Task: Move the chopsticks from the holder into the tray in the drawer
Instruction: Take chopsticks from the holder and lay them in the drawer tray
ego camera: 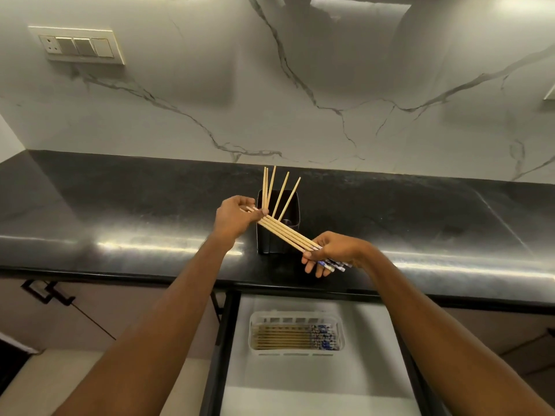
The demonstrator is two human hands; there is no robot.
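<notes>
My left hand and right hand each grip an end of a bundle of pale wooden chopsticks, held over the black square holder near the dark counter's front edge. The white slotted tray sits in the open drawer below, already holding chopsticks.

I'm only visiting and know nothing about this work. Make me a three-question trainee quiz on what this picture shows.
1. True or false: the white tray in the open drawer already holds chopsticks.
2. How many chopsticks stand in the black holder?
3. The bundle of chopsticks is gripped by: A) the left hand only, B) the right hand only, C) both hands.

Key
1. True: a row lies flat in it, patterned ends to the right.
2. Five, plain ends up.
3. C: the left hand holds the plain ends, the right hand the blue-patterned ends, in front of the holder.
</notes>
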